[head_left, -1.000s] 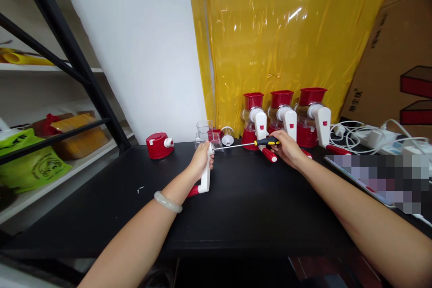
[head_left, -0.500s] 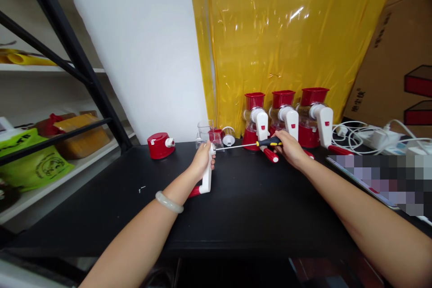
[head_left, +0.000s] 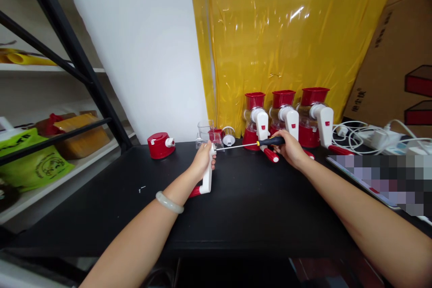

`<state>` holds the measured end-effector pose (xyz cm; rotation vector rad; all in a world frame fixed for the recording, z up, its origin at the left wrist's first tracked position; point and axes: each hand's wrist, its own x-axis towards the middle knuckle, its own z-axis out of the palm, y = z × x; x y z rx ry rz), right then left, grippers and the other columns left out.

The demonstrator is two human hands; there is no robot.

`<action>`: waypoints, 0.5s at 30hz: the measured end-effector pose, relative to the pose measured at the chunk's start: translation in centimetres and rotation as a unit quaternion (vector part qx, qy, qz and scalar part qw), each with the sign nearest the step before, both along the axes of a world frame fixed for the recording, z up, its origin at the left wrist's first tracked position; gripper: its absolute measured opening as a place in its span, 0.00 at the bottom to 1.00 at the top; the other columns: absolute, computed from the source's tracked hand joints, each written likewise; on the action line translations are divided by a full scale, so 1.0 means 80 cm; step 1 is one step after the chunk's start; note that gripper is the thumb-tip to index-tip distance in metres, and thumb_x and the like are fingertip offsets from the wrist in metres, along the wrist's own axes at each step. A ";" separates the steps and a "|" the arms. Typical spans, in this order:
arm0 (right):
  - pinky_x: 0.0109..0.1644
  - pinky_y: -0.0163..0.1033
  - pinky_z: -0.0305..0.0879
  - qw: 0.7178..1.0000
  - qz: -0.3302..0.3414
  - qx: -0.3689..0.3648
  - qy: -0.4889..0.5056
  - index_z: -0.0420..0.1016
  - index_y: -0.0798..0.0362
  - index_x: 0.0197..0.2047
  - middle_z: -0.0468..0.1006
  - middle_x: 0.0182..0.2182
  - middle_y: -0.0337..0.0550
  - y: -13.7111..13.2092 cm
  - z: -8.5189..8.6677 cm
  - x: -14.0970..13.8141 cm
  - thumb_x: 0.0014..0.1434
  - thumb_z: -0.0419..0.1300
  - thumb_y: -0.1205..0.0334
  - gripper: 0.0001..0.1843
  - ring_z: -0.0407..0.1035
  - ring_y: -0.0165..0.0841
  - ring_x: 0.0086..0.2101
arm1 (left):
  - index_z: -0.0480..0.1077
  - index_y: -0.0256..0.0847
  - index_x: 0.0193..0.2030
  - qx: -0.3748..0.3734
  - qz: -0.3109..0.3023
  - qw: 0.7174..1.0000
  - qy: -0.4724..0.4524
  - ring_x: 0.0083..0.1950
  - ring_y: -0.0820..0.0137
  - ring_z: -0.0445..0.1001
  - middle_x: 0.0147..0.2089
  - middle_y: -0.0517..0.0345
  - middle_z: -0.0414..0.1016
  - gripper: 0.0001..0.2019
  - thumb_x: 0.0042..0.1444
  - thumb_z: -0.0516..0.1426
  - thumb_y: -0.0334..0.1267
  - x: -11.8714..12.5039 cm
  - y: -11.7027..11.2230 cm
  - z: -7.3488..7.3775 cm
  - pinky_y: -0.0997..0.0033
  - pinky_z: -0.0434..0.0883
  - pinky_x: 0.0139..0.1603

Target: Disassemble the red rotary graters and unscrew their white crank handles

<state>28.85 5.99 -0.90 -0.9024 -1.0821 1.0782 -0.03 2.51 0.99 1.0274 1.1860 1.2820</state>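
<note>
My left hand (head_left: 203, 159) is closed around a white crank handle (head_left: 207, 181) whose red grip (head_left: 195, 192) points left, low over the black table. In my right hand (head_left: 289, 148) is a screwdriver (head_left: 268, 141) with a black and yellow handle. Its long metal shaft lies nearly level, and the tip meets the upper end of the crank. Just behind my left hand stands a clear plastic housing (head_left: 206, 128), partly hidden by it. Beside that lies a metal grater drum (head_left: 228, 136). A red base (head_left: 161, 145) with a white knob sits farther left.
Three assembled red and white rotary graters (head_left: 255, 119) line the back right of the black table (head_left: 236, 216). White cables (head_left: 351, 135) and a tablet-like device (head_left: 364, 184) lie at the right. Small white bits (head_left: 141, 189) rest at left. A black metal frame (head_left: 77, 54) rises beside shelves.
The screwdriver handle has turned in my right hand, showing less yellow now, and the fingers have shifted slightly on it. My left hand and the crank handle stay in place.
</note>
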 end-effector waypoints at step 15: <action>0.22 0.35 0.58 0.996 -0.019 0.022 -0.080 0.67 0.49 0.28 0.59 0.09 0.30 0.007 -0.010 0.005 0.58 0.59 0.45 0.16 0.54 0.27 0.13 | 0.58 0.43 0.35 0.006 0.002 1.000 0.011 0.15 0.78 0.58 0.22 0.67 0.62 0.14 0.63 0.50 0.51 -0.001 0.001 -0.001 0.81 0.57 0.13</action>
